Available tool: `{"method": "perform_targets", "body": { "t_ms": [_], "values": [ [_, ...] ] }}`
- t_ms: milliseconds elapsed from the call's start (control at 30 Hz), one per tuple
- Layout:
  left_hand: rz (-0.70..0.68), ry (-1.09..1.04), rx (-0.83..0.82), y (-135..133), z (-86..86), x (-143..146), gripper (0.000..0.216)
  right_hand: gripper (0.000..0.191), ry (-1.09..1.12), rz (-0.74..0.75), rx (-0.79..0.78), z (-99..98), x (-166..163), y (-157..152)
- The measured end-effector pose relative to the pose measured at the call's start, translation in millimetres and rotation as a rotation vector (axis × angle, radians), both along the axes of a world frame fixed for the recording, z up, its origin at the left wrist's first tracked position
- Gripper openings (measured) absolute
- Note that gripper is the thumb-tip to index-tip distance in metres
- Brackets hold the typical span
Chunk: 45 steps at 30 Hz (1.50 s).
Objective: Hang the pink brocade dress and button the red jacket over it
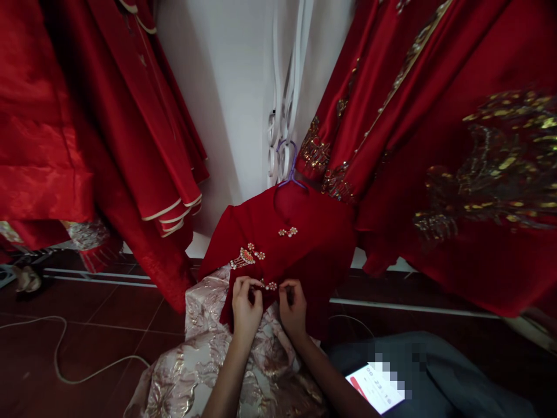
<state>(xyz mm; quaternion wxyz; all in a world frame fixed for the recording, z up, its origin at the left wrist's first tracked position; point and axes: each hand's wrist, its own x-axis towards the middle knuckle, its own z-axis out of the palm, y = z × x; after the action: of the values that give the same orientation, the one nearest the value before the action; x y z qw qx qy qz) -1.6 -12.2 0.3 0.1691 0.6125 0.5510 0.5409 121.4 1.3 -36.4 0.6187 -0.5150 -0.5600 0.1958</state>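
A dark red top (317, 255) hangs on a purple wire hanger (290, 168), its front facing me. My left hand (247, 305) pinches the front of the top just left of the lowest pearl clasp (270, 286). On the other side of that clasp, my right hand (292, 307) also has thumb and forefinger closed on the cloth. The exact hold of the fingertips is partly hidden. Higher up sit another pearl clasp (288, 232) and a fan-shaped tassel brooch (244, 257). A pale pink and gold brocade skirt (187, 371) spreads beneath the hands.
Red garments (130, 116) hang at left, and beaded red ones (391, 145) at right. Behind the hanger stands a white scrolled metal frame (282, 110). A lit phone (376, 386) rests at lower right. A pale cable (87, 377) crosses the tiled floor near shoes (28, 280).
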Motion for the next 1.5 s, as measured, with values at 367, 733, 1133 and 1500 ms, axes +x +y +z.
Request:
{"method": "perform_targets", "body": {
  "t_ms": [367, 733, 1133, 1500],
  "values": [
    [-0.076, 0.156, -0.039, -1.2, 1.0, 3.4, 0.009, 0.018, 0.041, 0.029, -0.045, 1.9, 1.7, 2.6],
    [-0.063, 0.027, -0.082, -0.8, -0.9, 3.5, 0.015, 0.017, 0.008, 0.067, -0.039, 4.0, 3.2, 1.4],
    [-0.033, 0.028, -0.038, 1.5, 0.3, 5.8, 0.015, 0.015, 0.025, 0.083, -0.054, 6.8, 1.7, -0.5],
    [-0.04, 0.101, -0.04, 0.6, -1.1, 3.7, 0.015, 0.014, -0.013, 0.101, -0.012, 6.2, 1.8, -0.6]
  ]
}}
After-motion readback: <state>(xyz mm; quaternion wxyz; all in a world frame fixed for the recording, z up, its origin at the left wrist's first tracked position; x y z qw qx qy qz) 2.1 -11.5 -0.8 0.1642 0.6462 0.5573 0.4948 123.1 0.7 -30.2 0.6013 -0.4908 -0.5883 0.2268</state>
